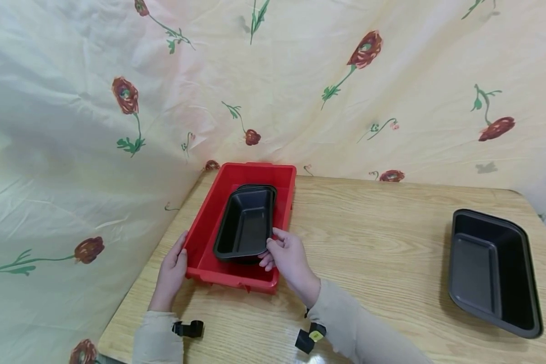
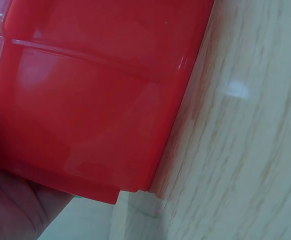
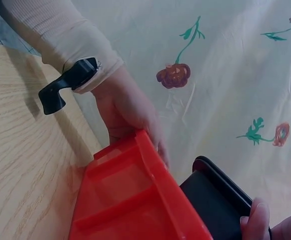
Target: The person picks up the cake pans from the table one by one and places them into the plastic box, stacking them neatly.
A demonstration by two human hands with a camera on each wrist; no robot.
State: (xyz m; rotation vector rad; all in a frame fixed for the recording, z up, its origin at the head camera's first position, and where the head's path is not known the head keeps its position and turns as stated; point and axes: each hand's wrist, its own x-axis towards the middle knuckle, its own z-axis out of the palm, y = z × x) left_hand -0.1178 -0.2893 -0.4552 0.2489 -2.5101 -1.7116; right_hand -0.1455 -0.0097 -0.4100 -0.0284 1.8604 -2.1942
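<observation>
- Surface: a pale wood-grain tabletop with rounded corners; a bright reflection shows near the person, and the grain runs in fine streaks.
- Room: a cream cloth, printed with red flowers and green stems, hangs creased behind the far edge and along the left side of the table.
- Container: a rectangular red plastic tray stands on the left part of the tabletop, its far end close to the cloth.
- Contents: a black rectangular loaf pan lies in the tray, open side up; another dark rim shows just beneath its far end.
- Left hand: grips the tray's wall at the near left corner.
- Right hand: pinches the loaf pan's rim at its near right corner, thumb above.
- Right of the table: a second black loaf pan rests open side up, well apart from the tray.
- Forearms: light beige sleeves cover both; a small black device sits at the left wrist.
</observation>
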